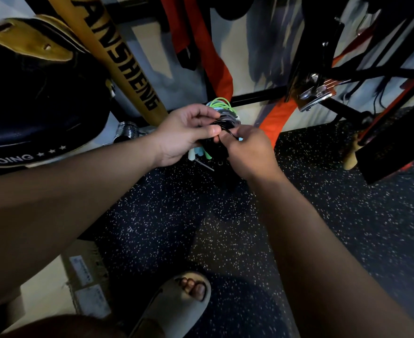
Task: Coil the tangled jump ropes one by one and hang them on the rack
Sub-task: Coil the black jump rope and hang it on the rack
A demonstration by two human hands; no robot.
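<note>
A coiled black jump rope (221,124) is held between both hands in the middle of the view. My left hand (184,135) grips the coil from the left, thumb pressed on it. My right hand (246,148) pinches the black cord and handles from the right. Just behind the hands sit coiled ropes in green (221,103), light blue and grey (226,115) against the black rack bar (257,95). Pale, mint-coloured handles (197,152) stick out below my left hand.
A dark punching bag (30,98) and a yellow lettered bat-like pole (118,59) stand at the left. Orange straps (215,57) hang from the rack. Metal clips (315,92) and black frames fill the right. My sandalled foot (176,303) rests on speckled rubber floor.
</note>
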